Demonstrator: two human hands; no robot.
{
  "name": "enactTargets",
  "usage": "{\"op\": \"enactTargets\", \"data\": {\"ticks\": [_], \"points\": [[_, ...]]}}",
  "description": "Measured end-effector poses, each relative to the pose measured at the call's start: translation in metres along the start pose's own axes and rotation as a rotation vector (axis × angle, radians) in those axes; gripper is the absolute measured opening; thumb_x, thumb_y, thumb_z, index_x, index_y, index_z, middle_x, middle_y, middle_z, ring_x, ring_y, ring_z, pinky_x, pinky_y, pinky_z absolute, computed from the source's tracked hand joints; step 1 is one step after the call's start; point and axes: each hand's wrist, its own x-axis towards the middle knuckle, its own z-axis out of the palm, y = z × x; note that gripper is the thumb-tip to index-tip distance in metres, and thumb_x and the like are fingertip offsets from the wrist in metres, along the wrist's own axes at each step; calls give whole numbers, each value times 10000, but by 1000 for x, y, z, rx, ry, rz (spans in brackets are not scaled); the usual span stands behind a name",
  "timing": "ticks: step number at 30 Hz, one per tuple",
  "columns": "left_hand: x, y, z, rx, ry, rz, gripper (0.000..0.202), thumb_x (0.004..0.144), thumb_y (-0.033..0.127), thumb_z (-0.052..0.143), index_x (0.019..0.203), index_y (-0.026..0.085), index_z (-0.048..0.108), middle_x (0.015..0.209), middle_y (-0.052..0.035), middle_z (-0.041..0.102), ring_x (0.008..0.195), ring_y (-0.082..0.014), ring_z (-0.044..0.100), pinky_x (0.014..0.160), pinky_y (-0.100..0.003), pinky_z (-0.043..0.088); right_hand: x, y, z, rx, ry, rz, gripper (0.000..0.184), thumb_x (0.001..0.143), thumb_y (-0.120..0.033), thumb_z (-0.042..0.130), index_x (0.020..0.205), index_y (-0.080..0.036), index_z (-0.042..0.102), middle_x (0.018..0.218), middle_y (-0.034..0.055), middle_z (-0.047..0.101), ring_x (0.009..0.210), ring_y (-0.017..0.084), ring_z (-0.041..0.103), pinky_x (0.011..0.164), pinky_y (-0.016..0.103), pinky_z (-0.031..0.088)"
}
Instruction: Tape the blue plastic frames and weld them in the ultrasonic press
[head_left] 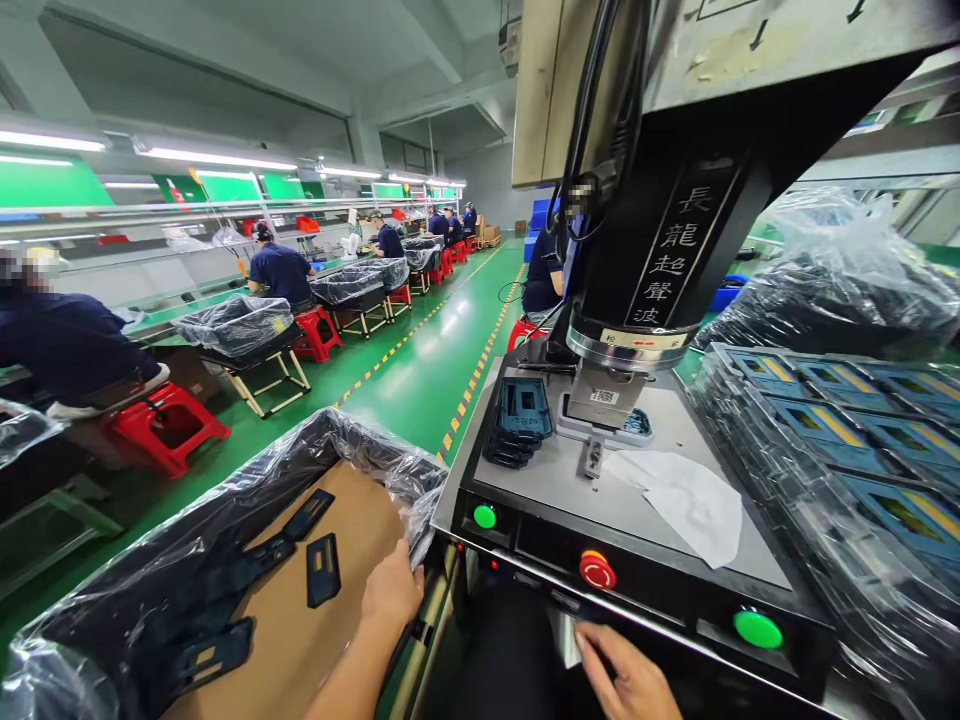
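My left hand is closed at the right rim of a plastic-lined bin, its fingertips partly hidden. Low in front of the machine, my right hand has its fingers together against a small whitish piece, too unclear to name. Several dark plastic housings lie on brown cardboard in the bin; one housing is just left of my left hand. On the ultrasonic welding machine's grey worktop, a stack of housings stands left of the horn. Another part sits in the fixture beneath it.
A white cloth lies on the worktop. Along the front panel are two green buttons and a red emergency stop. Clear trays of blue parts are stacked at right. Co-workers sit on red stools along the left line.
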Motion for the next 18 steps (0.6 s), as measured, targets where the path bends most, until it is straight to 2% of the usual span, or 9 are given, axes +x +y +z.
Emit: {"op": "enactTargets", "data": {"ticks": [4,6,9,12,14,16,18], "points": [[0,0,-1,-11,6,15,297,869,343,415,1116,192,478,1017,-118,689,948,-276,650,800,-395,471,62,-11,-47,-133,280,-181,243,879,-370,523,970,-204,676,891,47,730,796,182,694,790,269,546],[0,-1,0,-20,8,16,285,862,339,422,1097,192,484,1012,-119,689,937,-279,652,792,-396,472,96,-14,-67,-219,390,-188,266,889,-393,499,948,-195,667,863,54,721,784,188,683,793,289,536],[1,-2,0,-31,12,11,264,854,337,425,1064,193,493,999,-127,688,920,-284,656,782,-399,473,147,-5,-86,-347,449,-162,400,891,-488,431,958,-162,654,906,99,698,871,235,652,846,362,508],[1,-2,0,-46,16,7,273,846,334,434,1072,193,492,996,-128,685,926,-288,653,784,-404,475,189,20,-96,-471,421,-138,569,880,-568,347,1027,-108,646,1018,167,666,985,288,603,920,420,453],[1,-2,-1,-61,14,7,285,840,328,445,1090,199,490,1011,-120,682,946,-281,649,798,-397,477,210,37,-99,-542,342,-77,643,870,-584,331,1066,-58,643,1083,220,641,1024,310,587,921,410,439],[1,-3,-3,-78,12,2,293,838,325,451,1101,205,491,1025,-112,678,965,-271,645,812,-387,478,227,51,-101,-581,216,5,643,856,-578,363,1061,-45,659,1094,236,643,1012,319,595,881,393,444],[1,-3,-4,-90,9,-10,293,834,333,458,1095,207,497,1022,-108,678,960,-271,647,813,-385,482,240,58,-102,-603,100,94,579,838,-554,424,1029,-76,689,1073,216,664,966,317,615,817,385,451]]}}
